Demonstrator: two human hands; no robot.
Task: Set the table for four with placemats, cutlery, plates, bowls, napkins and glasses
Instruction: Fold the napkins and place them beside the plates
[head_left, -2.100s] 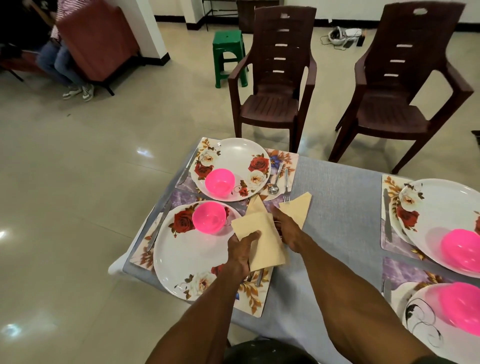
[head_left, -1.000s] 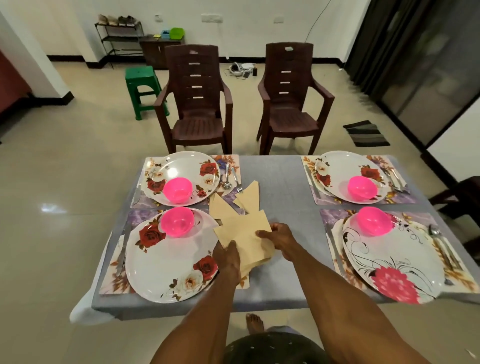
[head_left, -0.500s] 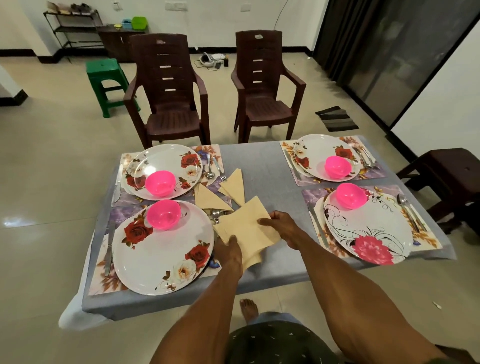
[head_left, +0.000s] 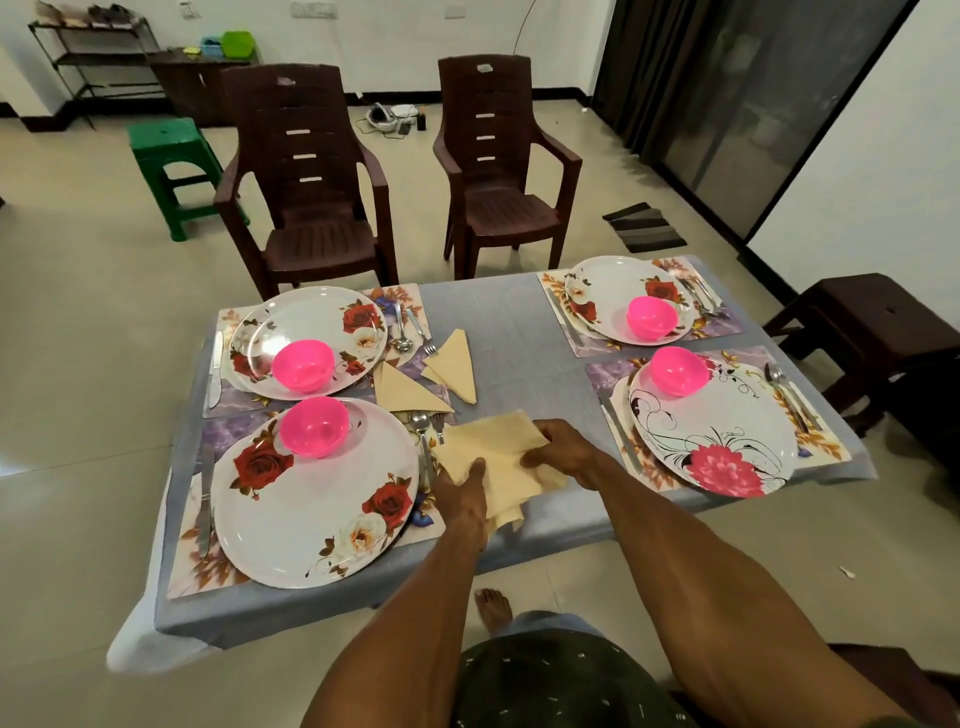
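Napkins (head_left: 498, 462), pale yellow and loosely stacked, sit near the table's (head_left: 498, 322) front edge, between the left and right place settings. The left hand (head_left: 465, 493) grips their near-left side, fingers curled over the cloth; the right hand (head_left: 558, 449) pinches their right edge, knuckles up. Both forearms reach in from the front edge, the right one crossing more steeply. Two folded napkins (head_left: 415, 387) already lie beside the left settings, toward the table's middle. A bare grey strip runs from the front edge to the far edge between the two pairs of mats. Plates (head_left: 311, 488) with pink bowls (head_left: 314, 426) fill all four corners, the near ones close to the front edge. Two chairs (head_left: 311, 171) stand just beyond the far edge; a dark stool (head_left: 872, 322) is near the right edge.
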